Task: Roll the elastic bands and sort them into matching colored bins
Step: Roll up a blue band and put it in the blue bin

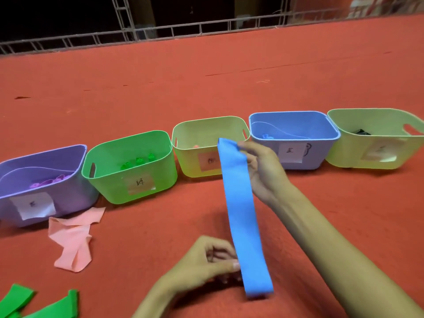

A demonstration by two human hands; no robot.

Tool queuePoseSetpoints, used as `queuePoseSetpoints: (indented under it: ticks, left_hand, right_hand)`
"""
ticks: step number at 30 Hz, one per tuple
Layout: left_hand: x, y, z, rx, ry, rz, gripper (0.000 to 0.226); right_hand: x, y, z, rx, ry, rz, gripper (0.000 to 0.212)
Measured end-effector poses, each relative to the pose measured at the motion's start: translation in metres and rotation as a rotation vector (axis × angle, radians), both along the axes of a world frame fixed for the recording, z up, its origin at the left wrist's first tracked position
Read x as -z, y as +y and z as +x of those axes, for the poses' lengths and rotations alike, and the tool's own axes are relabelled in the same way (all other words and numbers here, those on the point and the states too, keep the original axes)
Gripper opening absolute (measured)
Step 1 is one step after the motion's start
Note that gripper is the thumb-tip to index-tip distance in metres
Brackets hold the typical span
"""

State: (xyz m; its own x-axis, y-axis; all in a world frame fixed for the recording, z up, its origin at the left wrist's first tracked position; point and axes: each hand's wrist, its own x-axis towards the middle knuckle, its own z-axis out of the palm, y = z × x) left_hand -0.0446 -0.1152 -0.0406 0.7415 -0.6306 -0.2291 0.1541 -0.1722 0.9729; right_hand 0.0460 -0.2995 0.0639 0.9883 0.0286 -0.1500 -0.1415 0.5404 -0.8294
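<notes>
A long blue elastic band [241, 214] hangs stretched between my hands above the red floor. My right hand [261, 171] pinches its top end in front of the pale yellow-green bin [183, 136]. My left hand [206, 262] pinches its left edge near the bottom end. Behind the band stands a row of labelled bins: purple bin [75, 193] with purple rolls, green bin [160, 180] with three green rolls, the pale yellow-green one with something pink inside, blue bin [321, 154] with a blue roll, and a pale green bin [344, 154] holding something dark.
A crumpled pink band [72, 239] lies on the red carpet [183, 83] in front of the purple bin. Green bands [20, 297] lie at the bottom left corner. A metal truss railing [137, 35] runs along the carpet's far edge.
</notes>
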Motion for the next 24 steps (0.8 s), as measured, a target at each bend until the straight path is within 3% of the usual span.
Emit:
queuePoseSetpoints:
  ticks: [2, 6, 10, 14, 19, 22, 24]
  left_hand:
    - [0.012, -0.007, -0.011, -0.09, 0.073, 0.033, 0.012]
    - [0.016, -0.019, -0.019, -0.296, 0.158, 0.106, 0.026]
    - [0.018, -0.017, -0.022, -0.439, -0.046, 0.394, 0.038]
    - [0.014, -0.012, -0.024, -0.403, -0.113, 0.552, 0.036]
    - [0.002, -0.006, -0.022, -0.256, 0.008, 0.595, 0.036]
    - [0.009, 0.003, 0.016, -0.358, -0.277, 0.822, 0.052]
    - [0.017, 0.002, 0.06, -0.513, -0.454, 0.742, 0.039]
  right_hand:
    - [0.038, -0.006, 0.018, 0.076, 0.097, -0.035, 0.007]
    - [0.104, -0.011, 0.037, 0.081, 0.23, -0.027, 0.012]
    - [0.133, -0.01, 0.049, 0.048, 0.171, -0.146, 0.017]
    - [0.139, -0.008, 0.061, 0.079, 0.065, -0.354, 0.018]
    - [0.149, -0.006, 0.068, 0.107, -0.107, -0.519, 0.014]
    - [0.153, -0.008, 0.067, 0.079, -0.156, -0.518, 0.011]
    - [0.156, -0.01, 0.069, 0.063, -0.19, -0.503, 0.008]
